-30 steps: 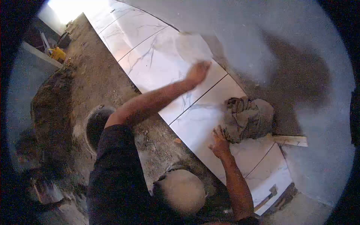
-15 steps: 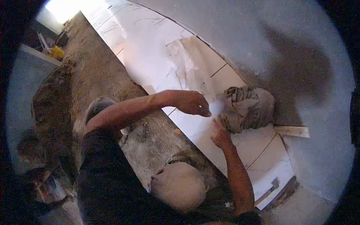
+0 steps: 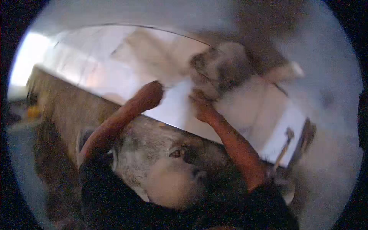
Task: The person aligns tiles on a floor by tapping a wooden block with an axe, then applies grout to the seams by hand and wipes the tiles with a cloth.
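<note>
My left hand (image 3: 151,94) is closed above the white tiled surface (image 3: 172,109), near its front edge. A thin light thing shows by its fingertips, too blurred to name. To its right, my right hand (image 3: 203,108) reaches forward, its fingers right at the near edge of a crumpled grey-brown sack (image 3: 234,63). Motion smears those fingers, and I cannot tell whether they grip the sack. The sack slumps on the tiles with its folded, dark opening towards my hands.
A hammer (image 3: 283,149) with a wooden handle lies at the right end of the tiles. A pale sheet-like patch (image 3: 149,51) covers tiles at the back. Rough brown ground (image 3: 73,111) runs along the front edge. Behind stands a grey wall (image 3: 176,17).
The view has swung, so the tiles and sack appear higher and further left. My left hand has drawn away from my right, leaving a wider gap; the right stays by the sack.
</note>
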Action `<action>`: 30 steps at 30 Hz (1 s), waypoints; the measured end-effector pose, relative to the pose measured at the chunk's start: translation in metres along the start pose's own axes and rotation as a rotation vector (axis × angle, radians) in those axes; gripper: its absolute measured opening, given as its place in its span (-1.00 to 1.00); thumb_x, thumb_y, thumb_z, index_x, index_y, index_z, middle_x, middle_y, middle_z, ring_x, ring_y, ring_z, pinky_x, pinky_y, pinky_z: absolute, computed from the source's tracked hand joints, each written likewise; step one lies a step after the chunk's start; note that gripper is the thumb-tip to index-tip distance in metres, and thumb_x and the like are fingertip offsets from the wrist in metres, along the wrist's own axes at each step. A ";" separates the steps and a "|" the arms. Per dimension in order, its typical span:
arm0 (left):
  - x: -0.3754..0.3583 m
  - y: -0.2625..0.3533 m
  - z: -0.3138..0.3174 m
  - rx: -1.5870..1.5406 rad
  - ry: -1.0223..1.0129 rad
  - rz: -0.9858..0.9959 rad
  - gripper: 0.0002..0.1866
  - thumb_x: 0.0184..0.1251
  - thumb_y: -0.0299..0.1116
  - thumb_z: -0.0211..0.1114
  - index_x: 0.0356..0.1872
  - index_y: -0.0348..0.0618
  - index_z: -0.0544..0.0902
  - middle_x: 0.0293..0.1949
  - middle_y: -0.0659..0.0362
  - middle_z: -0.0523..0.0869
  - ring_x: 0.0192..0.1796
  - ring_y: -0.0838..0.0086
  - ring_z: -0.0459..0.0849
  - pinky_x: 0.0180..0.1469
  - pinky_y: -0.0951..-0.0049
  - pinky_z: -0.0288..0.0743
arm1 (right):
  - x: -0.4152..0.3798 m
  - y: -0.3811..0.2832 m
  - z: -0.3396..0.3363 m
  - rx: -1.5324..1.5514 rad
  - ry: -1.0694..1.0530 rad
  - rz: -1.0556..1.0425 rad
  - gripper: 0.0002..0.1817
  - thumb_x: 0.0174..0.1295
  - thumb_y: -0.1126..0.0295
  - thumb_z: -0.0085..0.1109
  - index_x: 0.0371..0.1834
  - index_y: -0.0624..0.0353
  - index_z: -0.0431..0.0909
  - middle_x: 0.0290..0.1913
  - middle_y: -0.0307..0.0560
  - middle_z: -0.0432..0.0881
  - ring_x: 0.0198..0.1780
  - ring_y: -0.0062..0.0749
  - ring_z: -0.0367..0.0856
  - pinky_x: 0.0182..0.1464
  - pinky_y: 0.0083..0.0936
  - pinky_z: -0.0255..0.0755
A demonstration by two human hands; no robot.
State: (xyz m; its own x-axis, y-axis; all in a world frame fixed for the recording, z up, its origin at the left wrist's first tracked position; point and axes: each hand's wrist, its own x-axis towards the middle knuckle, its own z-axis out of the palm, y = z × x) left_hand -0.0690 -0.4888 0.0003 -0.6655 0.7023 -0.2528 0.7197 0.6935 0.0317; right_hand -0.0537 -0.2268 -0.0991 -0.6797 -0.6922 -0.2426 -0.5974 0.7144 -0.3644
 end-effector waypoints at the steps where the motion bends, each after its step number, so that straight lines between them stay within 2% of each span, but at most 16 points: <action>1: -0.002 -0.012 0.025 -0.070 -0.019 0.009 -0.85 -0.03 -0.48 0.08 -0.43 -0.37 0.50 -0.37 -0.16 0.56 -0.22 -0.02 0.53 -0.06 0.10 0.44 | 0.002 -0.004 -0.002 -0.024 -0.017 0.009 -0.33 0.03 0.45 0.06 0.31 0.15 0.18 0.41 0.13 -0.03 0.44 0.01 -0.11 0.40 -0.07 -0.16; 3: 0.007 -0.004 0.012 -0.447 0.106 -0.568 -0.65 0.15 -0.46 -0.02 -0.03 -0.39 0.47 -0.11 -0.22 0.58 -0.19 -0.07 0.61 -0.18 0.05 0.51 | -0.008 -0.015 -0.021 -0.020 -0.030 0.040 -0.41 0.05 0.51 -0.02 0.26 0.16 0.24 0.38 0.14 0.03 0.41 0.00 -0.04 0.37 -0.06 -0.07; 5: 0.011 -0.031 0.031 -0.177 0.219 -0.467 -0.58 0.11 -0.46 0.01 0.05 -0.33 0.38 -0.18 -0.20 0.58 -0.28 -0.06 0.64 -0.20 0.04 0.52 | -0.008 -0.016 -0.007 0.068 0.103 0.090 -0.40 0.00 0.52 -0.02 0.23 0.18 0.27 0.37 0.14 0.06 0.40 0.01 0.00 0.36 -0.10 -0.03; 7: 0.028 -0.033 0.014 -0.081 0.206 -0.599 -0.52 0.13 -0.44 -0.03 0.14 -0.31 0.34 -0.14 -0.18 0.60 -0.30 -0.07 0.65 -0.16 0.07 0.53 | -0.012 -0.017 -0.015 0.099 0.076 0.123 -0.40 -0.02 0.51 0.00 0.22 0.19 0.28 0.37 0.14 0.06 0.40 0.01 -0.01 0.35 -0.07 -0.03; 9: 0.045 -0.101 0.073 -0.061 0.293 -0.484 -0.57 0.17 -0.39 -0.03 0.09 -0.30 0.41 -0.12 -0.13 0.61 -0.24 -0.03 0.65 -0.15 0.09 0.53 | -0.004 -0.013 -0.006 0.128 0.050 0.127 -0.39 -0.05 0.51 0.02 0.21 0.19 0.29 0.37 0.14 0.06 0.40 0.01 -0.01 0.35 -0.04 -0.02; 11: 0.064 -0.120 0.060 -0.282 -0.194 -0.490 -0.61 0.22 -0.31 0.00 0.05 -0.24 0.47 -0.07 -0.08 0.61 -0.18 0.00 0.64 -0.12 0.13 0.52 | 0.007 0.003 0.038 0.257 0.212 0.012 -0.36 -0.08 0.49 0.05 0.22 0.18 0.29 0.38 0.12 0.06 0.41 0.00 -0.02 0.32 0.08 -0.02; 12: 0.063 -0.119 0.096 -0.855 0.514 -0.438 -0.64 0.25 -0.23 0.01 -0.02 -0.20 0.51 -0.13 -0.06 0.63 -0.18 -0.01 0.61 -0.12 0.16 0.50 | 0.009 0.004 0.037 0.255 0.218 0.023 -0.36 -0.08 0.49 0.05 0.22 0.18 0.29 0.38 0.12 0.06 0.41 0.00 -0.02 0.32 0.08 -0.02; 13: 0.067 -0.120 0.106 -0.859 0.511 -0.428 -0.64 0.25 -0.23 0.01 -0.02 -0.20 0.51 -0.13 -0.06 0.63 -0.18 -0.01 0.61 -0.12 0.16 0.50 | 0.009 0.003 0.035 0.233 0.227 0.026 -0.37 -0.07 0.48 0.05 0.21 0.17 0.30 0.38 0.11 0.07 0.41 0.00 -0.02 0.31 0.09 -0.02; 15: 0.073 -0.125 0.122 -0.138 0.123 -0.455 -0.62 0.29 -0.17 0.03 -0.02 -0.25 0.51 -0.15 -0.01 0.66 -0.18 0.08 0.62 -0.07 0.24 0.46 | 0.000 -0.004 0.018 0.218 0.236 0.036 -0.38 -0.07 0.48 0.05 0.20 0.17 0.31 0.38 0.09 0.07 0.41 -0.01 -0.01 0.30 0.11 -0.02; 16: 0.074 -0.168 0.187 0.227 0.645 -0.280 -0.58 0.28 -0.16 0.07 0.02 -0.27 0.49 -0.14 0.06 0.66 -0.13 0.28 0.60 -0.03 0.32 0.42 | -0.011 -0.015 -0.013 0.206 0.133 0.078 -0.38 -0.05 0.47 0.04 0.21 0.17 0.30 0.39 0.07 0.07 0.41 -0.02 -0.01 0.31 0.09 -0.02; 17: 0.070 -0.177 0.184 0.181 0.623 -0.322 -0.58 0.28 -0.16 0.07 0.02 -0.27 0.49 -0.14 0.06 0.66 -0.13 0.28 0.60 -0.03 0.31 0.42 | -0.017 -0.020 -0.030 0.192 0.030 0.118 -0.39 -0.04 0.47 0.03 0.22 0.17 0.29 0.39 0.06 0.07 0.41 -0.03 -0.01 0.32 0.07 -0.02; 18: 0.069 -0.181 0.157 0.008 0.573 -0.393 -0.58 0.28 -0.16 0.07 0.02 -0.28 0.49 -0.14 0.06 0.66 -0.13 0.28 0.60 -0.03 0.31 0.43 | -0.016 -0.017 -0.026 0.188 0.034 0.121 -0.39 -0.04 0.47 0.03 0.22 0.17 0.29 0.39 0.06 0.07 0.41 -0.03 -0.01 0.32 0.07 -0.02; 20: 0.070 -0.197 0.111 -0.301 0.507 -0.557 -0.58 0.28 -0.16 0.07 0.02 -0.28 0.49 -0.14 0.05 0.66 -0.13 0.28 0.60 -0.03 0.31 0.43 | -0.012 -0.015 -0.004 0.064 0.175 0.094 -0.38 -0.02 0.46 0.02 0.24 0.15 0.27 0.39 0.04 0.07 0.41 -0.03 -0.02 0.32 0.06 -0.02; 23: 0.070 -0.201 0.093 -0.222 0.541 -0.691 -0.58 0.28 -0.17 0.07 0.02 -0.28 0.49 -0.14 0.05 0.66 -0.13 0.28 0.60 -0.03 0.31 0.43 | -0.006 -0.009 0.015 0.188 0.255 0.060 -0.38 -0.01 0.44 0.03 0.25 0.14 0.27 0.38 0.03 0.07 0.42 -0.03 -0.03 0.31 0.10 -0.05; 27: 0.057 -0.199 0.096 -0.153 0.650 -0.759 -0.58 0.28 -0.17 0.07 0.01 -0.29 0.49 -0.14 0.04 0.65 -0.12 0.27 0.60 -0.03 0.30 0.44 | 0.002 -0.002 0.020 0.278 0.218 0.087 -0.39 0.00 0.43 0.03 0.24 0.16 0.27 0.37 0.07 0.10 0.41 -0.02 -0.01 0.30 0.10 -0.03; 30: 0.051 -0.229 0.096 -0.242 0.614 -0.776 -0.59 0.28 -0.18 0.06 0.01 -0.29 0.49 -0.15 0.04 0.65 -0.12 0.27 0.60 -0.03 0.30 0.44 | -0.006 -0.010 0.010 0.163 0.250 0.048 -0.39 -0.01 0.42 0.04 0.23 0.18 0.28 0.36 0.12 0.09 0.40 -0.01 0.00 0.30 0.11 -0.04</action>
State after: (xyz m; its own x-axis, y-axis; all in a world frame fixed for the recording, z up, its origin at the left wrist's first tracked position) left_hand -0.2486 -0.6276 -0.1124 -0.9670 -0.0412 0.2513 0.0325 0.9588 0.2822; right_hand -0.0390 -0.2309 -0.1026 -0.8013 -0.5968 -0.0415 -0.4996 0.7057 -0.5023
